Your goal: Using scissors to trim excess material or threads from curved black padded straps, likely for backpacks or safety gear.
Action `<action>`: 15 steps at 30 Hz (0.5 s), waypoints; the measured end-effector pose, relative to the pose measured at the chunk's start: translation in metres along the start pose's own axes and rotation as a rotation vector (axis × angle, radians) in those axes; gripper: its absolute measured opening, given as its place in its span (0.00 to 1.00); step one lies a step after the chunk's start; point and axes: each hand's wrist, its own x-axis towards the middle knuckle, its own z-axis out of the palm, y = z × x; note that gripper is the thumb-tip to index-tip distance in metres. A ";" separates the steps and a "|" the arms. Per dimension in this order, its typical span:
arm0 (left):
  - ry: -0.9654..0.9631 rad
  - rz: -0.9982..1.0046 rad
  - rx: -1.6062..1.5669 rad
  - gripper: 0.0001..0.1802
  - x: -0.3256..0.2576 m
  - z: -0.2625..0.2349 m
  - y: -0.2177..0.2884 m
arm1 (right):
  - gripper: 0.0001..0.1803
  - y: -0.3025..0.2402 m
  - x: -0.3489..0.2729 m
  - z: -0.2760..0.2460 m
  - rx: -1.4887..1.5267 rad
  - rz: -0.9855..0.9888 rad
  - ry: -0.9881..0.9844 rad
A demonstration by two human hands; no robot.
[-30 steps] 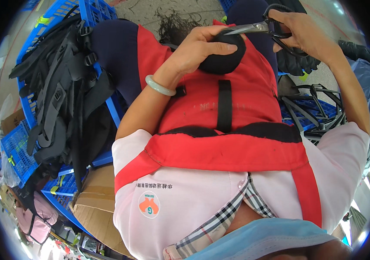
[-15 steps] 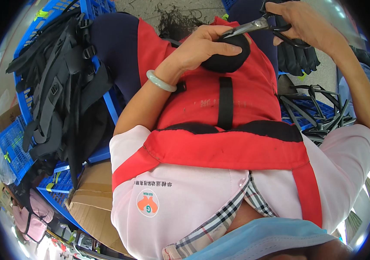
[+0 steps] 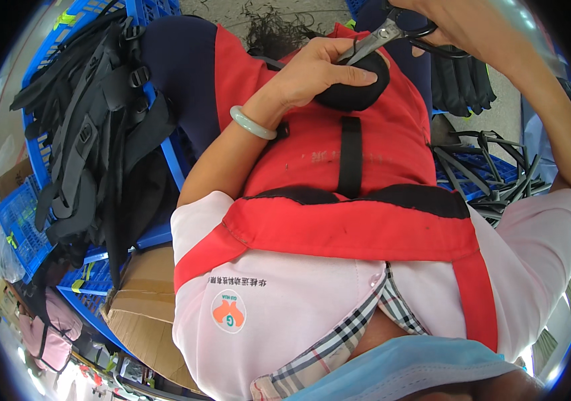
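Observation:
My left hand (image 3: 329, 70), with a pale bangle at the wrist, is closed on a rounded black padded piece (image 3: 359, 92) above my red apron. The thumb lies on top of the piece. A pair of scissors (image 3: 380, 39) with black handles is in my right hand (image 3: 452, 23), whose fingers are in the loops and partly cut off by the upper edge. The metal blades point left and down, their tips at the upper edge of the black piece by my left fingers. A thin dark strand shows at the blades. The underside of the piece is hidden.
On the left, a blue crate (image 3: 38, 144) is heaped with black straps and buckles (image 3: 101, 120). Cardboard (image 3: 145, 314) lies below it. At right are grey-black strips (image 3: 486, 170) over a blue basket and several black pieces (image 3: 460, 83). Dark trimmings (image 3: 278, 30) litter the floor ahead.
My right hand and the scissors have shifted slightly left and up. The blades now meet a thin strand at the piece's edge. My left hand has barely moved and keeps its hold.

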 end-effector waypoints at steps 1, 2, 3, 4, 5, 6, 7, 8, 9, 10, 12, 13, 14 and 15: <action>0.001 -0.010 -0.001 0.13 0.000 0.000 0.000 | 0.19 -0.001 0.001 -0.002 0.017 -0.047 0.059; -0.002 -0.013 -0.001 0.13 0.000 0.000 -0.001 | 0.19 -0.003 0.003 -0.004 0.019 -0.044 0.058; 0.020 -0.014 -0.018 0.13 -0.001 -0.001 -0.001 | 0.19 -0.008 0.006 -0.010 0.034 0.052 -0.049; 0.042 -0.015 -0.035 0.14 -0.001 -0.001 -0.001 | 0.19 -0.010 0.007 -0.013 0.049 0.147 -0.156; 0.039 -0.016 -0.036 0.14 -0.001 -0.001 -0.001 | 0.19 -0.009 0.005 -0.012 0.050 0.149 -0.157; 0.050 -0.039 -0.053 0.15 -0.001 -0.001 0.001 | 0.19 -0.006 0.003 -0.010 0.059 0.143 -0.135; 0.061 -0.062 -0.071 0.16 -0.002 -0.002 0.003 | 0.19 -0.003 0.001 -0.008 0.067 0.135 -0.113; 0.061 -0.059 -0.072 0.16 -0.002 -0.004 0.002 | 0.19 -0.001 -0.001 -0.005 0.064 0.135 -0.114; 0.069 -0.014 -0.102 0.16 -0.001 -0.007 0.002 | 0.20 0.001 -0.003 0.001 0.092 0.199 -0.098; 0.078 0.031 -0.132 0.16 -0.001 -0.009 0.002 | 0.21 0.001 -0.005 0.007 0.120 0.263 -0.082; 0.100 0.058 -0.170 0.15 -0.002 -0.009 0.002 | 0.23 0.000 -0.010 0.015 0.262 0.332 -0.083; 0.123 0.083 -0.208 0.15 -0.003 -0.010 0.003 | 0.25 -0.002 -0.012 0.023 0.407 0.399 -0.083; 0.118 0.089 -0.209 0.15 -0.002 -0.010 0.005 | 0.32 -0.002 -0.025 0.056 0.427 0.420 0.085; 0.149 0.098 -0.239 0.15 -0.001 -0.011 0.007 | 0.32 -0.007 -0.027 0.065 0.426 0.419 0.086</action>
